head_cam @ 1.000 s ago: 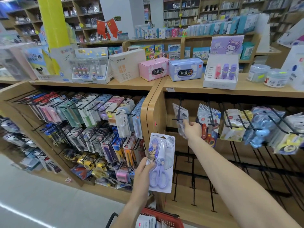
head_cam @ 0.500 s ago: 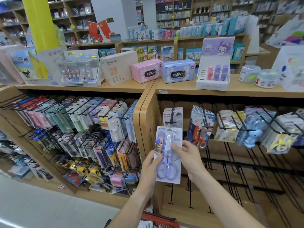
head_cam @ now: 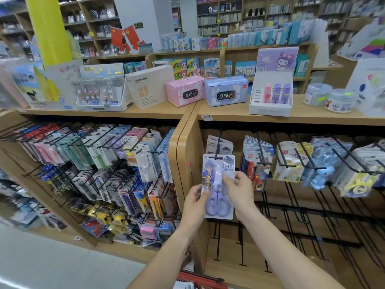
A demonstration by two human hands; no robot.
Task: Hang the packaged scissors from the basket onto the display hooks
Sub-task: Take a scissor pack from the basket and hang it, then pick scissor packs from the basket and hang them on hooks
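The left hand (head_cam: 194,202) pinches the left edge of the packaged scissors (head_cam: 218,185), and the right hand (head_cam: 239,189) pinches its right side. The pack is upright, its top hole at the tip of the leftmost display hook (head_cam: 218,146). The red basket (head_cam: 201,280) sits near, below the forearms.

A stationery shop: stocked shelves (head_cam: 291,119), display hooks (head_cam: 337,155).

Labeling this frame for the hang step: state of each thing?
purple scissors pack: upright, top at the hook tip, held by both hands
left hand: grips pack's left edge
right hand: pinches pack's front
display hook: one pack hanging behind
red basket: below, mostly out of frame
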